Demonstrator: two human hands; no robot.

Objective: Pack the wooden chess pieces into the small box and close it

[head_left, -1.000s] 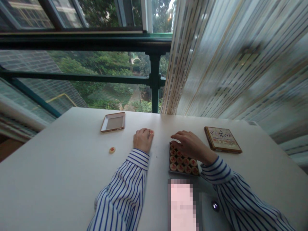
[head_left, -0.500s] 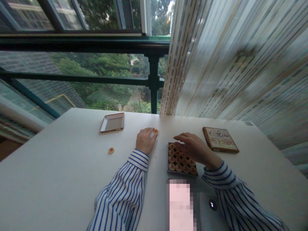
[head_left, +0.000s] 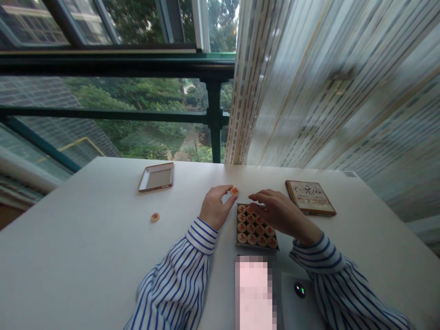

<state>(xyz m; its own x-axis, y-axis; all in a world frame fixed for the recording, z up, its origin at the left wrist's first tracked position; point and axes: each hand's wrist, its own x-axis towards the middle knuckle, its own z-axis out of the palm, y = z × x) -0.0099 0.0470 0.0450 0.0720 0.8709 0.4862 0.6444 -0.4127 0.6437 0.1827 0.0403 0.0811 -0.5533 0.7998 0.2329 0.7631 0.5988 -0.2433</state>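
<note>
Between the thumb and fingertips of my left hand [head_left: 217, 207] is a round wooden Chinese chess piece [head_left: 234, 190] with a red character, raised just off the table. My right hand [head_left: 279, 211] hovers palm down over the far right part of an open box [head_left: 257, 246], its fingers apart and nothing seen in them. Rows of red-marked chess pieces [head_left: 252, 239] fill the box; my right hand hides some of them. Another loose chess piece [head_left: 155, 217] lies flat on the white table, left of my left forearm.
An upturned box lid [head_left: 141, 184] lies at the back left of the white table [head_left: 103, 256]. A printed Chinese chess box [head_left: 311, 198] sits at the right. Nearest me are a phone with a blurred screen [head_left: 252, 293] and a grey device [head_left: 290, 307]. A window and curtain [head_left: 292, 91] stand behind.
My left hand has lifted its chess piece from the table and brought it right, closer to the box. My right hand stays over the box. The view has shifted slightly.
</note>
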